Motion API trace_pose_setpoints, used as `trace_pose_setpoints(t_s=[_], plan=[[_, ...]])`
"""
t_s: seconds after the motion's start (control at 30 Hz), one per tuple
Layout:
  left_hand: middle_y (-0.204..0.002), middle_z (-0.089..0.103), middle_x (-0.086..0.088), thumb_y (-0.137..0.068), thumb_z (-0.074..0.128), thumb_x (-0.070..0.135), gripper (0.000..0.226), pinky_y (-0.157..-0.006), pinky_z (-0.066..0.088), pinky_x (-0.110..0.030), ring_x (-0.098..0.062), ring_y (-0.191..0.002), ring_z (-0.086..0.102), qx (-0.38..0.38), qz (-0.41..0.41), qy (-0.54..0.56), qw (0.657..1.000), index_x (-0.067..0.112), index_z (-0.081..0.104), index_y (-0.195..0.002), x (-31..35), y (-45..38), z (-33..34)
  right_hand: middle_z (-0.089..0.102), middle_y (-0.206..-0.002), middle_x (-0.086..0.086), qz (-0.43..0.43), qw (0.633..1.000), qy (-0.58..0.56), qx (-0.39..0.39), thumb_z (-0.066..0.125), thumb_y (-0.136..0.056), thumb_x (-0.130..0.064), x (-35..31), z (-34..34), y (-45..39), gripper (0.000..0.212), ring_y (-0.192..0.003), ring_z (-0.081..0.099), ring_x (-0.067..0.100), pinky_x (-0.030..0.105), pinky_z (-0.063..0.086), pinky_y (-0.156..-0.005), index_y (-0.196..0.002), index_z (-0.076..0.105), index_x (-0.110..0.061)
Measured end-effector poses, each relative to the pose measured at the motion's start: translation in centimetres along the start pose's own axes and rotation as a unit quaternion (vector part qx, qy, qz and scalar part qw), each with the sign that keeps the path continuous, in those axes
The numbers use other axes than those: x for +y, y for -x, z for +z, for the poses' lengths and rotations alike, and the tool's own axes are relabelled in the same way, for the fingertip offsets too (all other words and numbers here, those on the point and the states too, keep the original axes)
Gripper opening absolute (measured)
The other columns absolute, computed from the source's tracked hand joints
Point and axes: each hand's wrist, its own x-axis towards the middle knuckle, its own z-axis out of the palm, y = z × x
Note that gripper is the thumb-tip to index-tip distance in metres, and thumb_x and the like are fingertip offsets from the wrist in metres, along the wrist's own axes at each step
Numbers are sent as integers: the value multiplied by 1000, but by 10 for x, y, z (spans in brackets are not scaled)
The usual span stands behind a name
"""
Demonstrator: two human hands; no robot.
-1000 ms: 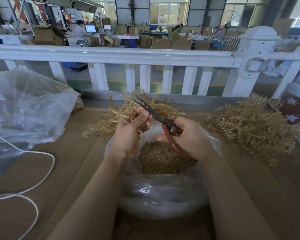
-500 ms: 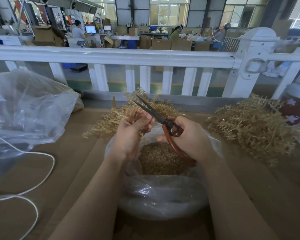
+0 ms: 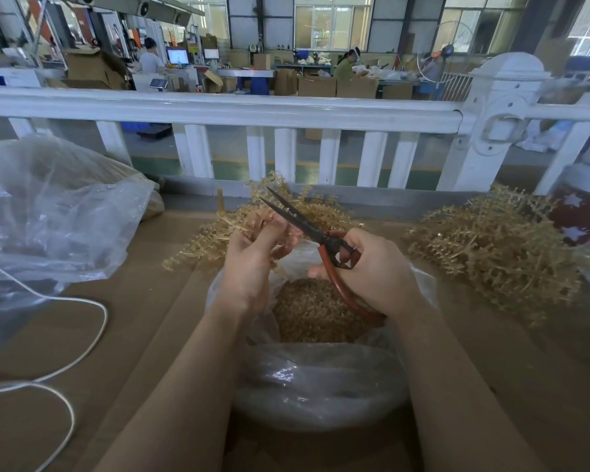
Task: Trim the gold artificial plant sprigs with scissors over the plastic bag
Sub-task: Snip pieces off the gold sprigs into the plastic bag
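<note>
Scissors [image 3: 315, 233] opened slightly, perhaps around sprig [image 3: 280, 248].

Sprig heaps [image 3: 498, 253] and a white railing [image 3: 218, 109] hem the bag's mouth [image 3: 321, 315].

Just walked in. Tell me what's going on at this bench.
A person is trimming gold sprigs. The left hand holds a sprig above an open plastic bag already holding gold trimmings. The right hand grips red-handled scissors, blades slightly parted beside the left fingers. Loose piles of sprigs lie behind and to the right.
</note>
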Motion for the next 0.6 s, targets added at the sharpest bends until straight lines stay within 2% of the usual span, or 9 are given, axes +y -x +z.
trace_pose_setpoints(t_s=[0.17,0.3,0.6], plan=[[-75,68,4,-95,65,16,15,-67,51,-18,-10,-73,63,14,13,-25,1000,21,71,-82,-1,-2,0,58,-80,-36,3,1000,12,-6,67,-51,-88,-1,-1,0,61,-70,57,-11,20,35,-49,-73,52,-33],[-75,65,2,-91,69,16,8,-69,52,-17,-10,-72,60,13,17,-27,999,20,71,-84,-1,-2,-1,60,-65,-17,-17,998,54,22,53,-48,-98,-1,-1,0,75,-59,58,1,19,34,-49,-81,54,-31],[-82,71,2,-92,68,18,12,-71,51,-19,-9,-78,65,-5,22,-31,999,22,76,-84,-1,-1,-1,55,-63,-16,-32,998,41,36,55,-49,-94,0,0,1,65,-56,52,0,21,32,-49,-73,46,-33]])
